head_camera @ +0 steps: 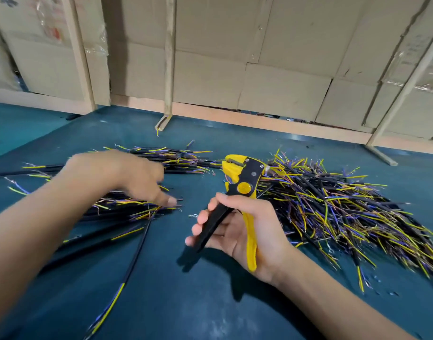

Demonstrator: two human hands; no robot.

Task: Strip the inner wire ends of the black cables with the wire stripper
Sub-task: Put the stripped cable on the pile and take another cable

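Observation:
My right hand [244,231] grips the yellow and black wire stripper [242,182] by its handles, jaws pointing up and away. Nothing sits in the jaws. My left hand [127,177] reaches over the left pile of black cables [117,212], fingers pointing down, fingertips touching the cable ends; motion blur hides whether it pinches one. Yellow, blue and brown inner wires stick out of the cable ends. A larger heap of black cables [338,207] lies right of the stripper.
Everything lies on a dark teal table mat [198,290]. Cardboard panels [259,57] on wooden posts wall off the table's far edge. A loose black cable [136,253] runs toward the front left. Small wire scraps dot the mat near the right heap.

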